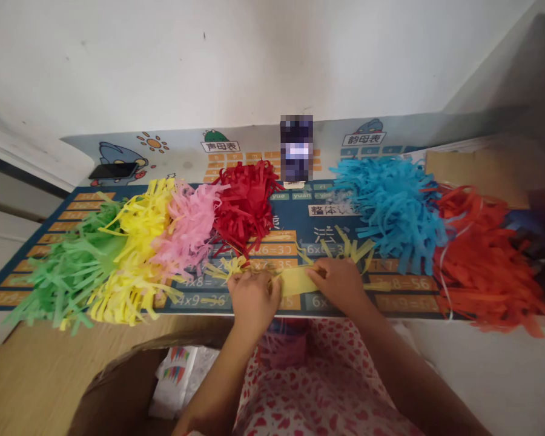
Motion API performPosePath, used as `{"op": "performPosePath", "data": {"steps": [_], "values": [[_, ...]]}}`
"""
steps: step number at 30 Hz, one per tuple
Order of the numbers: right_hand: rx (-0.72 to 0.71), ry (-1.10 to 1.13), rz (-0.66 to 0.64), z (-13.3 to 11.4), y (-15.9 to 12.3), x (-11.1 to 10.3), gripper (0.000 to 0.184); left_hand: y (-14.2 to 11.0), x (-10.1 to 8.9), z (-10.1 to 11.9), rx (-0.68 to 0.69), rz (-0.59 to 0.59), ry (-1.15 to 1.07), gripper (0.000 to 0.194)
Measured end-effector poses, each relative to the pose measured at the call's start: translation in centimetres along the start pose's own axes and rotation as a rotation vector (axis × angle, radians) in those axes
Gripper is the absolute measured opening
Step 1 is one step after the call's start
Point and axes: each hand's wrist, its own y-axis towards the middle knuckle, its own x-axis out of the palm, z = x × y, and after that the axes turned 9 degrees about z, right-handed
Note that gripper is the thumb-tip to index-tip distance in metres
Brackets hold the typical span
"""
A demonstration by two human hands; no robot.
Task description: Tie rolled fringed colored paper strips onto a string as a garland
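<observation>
You're pinching yellow paper (295,280) in left hand (255,295) and right hand (338,283), apparently straightening it; next you're likely needing even tension.

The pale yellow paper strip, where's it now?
In the head view, the pale yellow paper strip is near the middle, held between the left grip and right grip, near the front edge of the printed mat.

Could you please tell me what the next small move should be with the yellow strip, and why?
Perhaps gather the yellow strip narrower at its middle, which looks broad and flat between the left hand and right hand, with fringe spreading beyond both.
</observation>
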Motion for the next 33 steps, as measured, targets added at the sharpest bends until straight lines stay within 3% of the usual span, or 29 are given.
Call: {"op": "performPosePath", "data": {"steps": [9,13,15,18,20,21,23,25,30,33], "values": [[-0.038,0.025,0.078,0.2,0.0,0.6,0.032,0.4,0.3,-0.1,0.023,-0.015,0.025,0.026],[-0.003,-0.006,0.056,0.5,0.3,0.8,0.031,0.5,-0.2,-0.4,0.059,0.103,0.018,0.024],[0.03,-0.037,0.089,1.0,0.4,0.6,0.028,1.0,-0.6,-0.8,0.267,0.118,0.003,0.021],[0.06,-0.072,0.318,1.6,-0.2,-0.5,0.024,2.1,-1.4,-1.5,0.711,-0.067,-0.024,0.014],[-0.065,-0.023,0.436,1.8,-1.2,-1.5,0.025,2.5,-2.0,-1.7,0.843,-0.18,-0.009,0.014],[-0.195,0.026,0.418,1.7,-1.8,-2.0,0.023,2.6,-2.3,-1.8,0.849,-0.201,0.005,0.015],[-0.479,0.108,0.264,1.7,-2.8,-2.5,0.018,2.4,-2.9,-1.7,0.817,-0.205,0.031,0.017],[-0.65,0.113,0.135,1.7,-3.4,-2.5,0.018,1.9,-3.4,-1.5,0.768,-0.186,0.034,0.02],[-0.716,-0.003,0.086,2.1,-1.8,-1.4,0.016,1.0,-3.6,-0.6,0.653,-0.092,-0.044,0.02],[-0.677,0.002,0.106,2.0,-0.4,-1.6,0.019,0.8,-3.1,-0.2,0.624,-0.049,-0.048,0.016]]}}
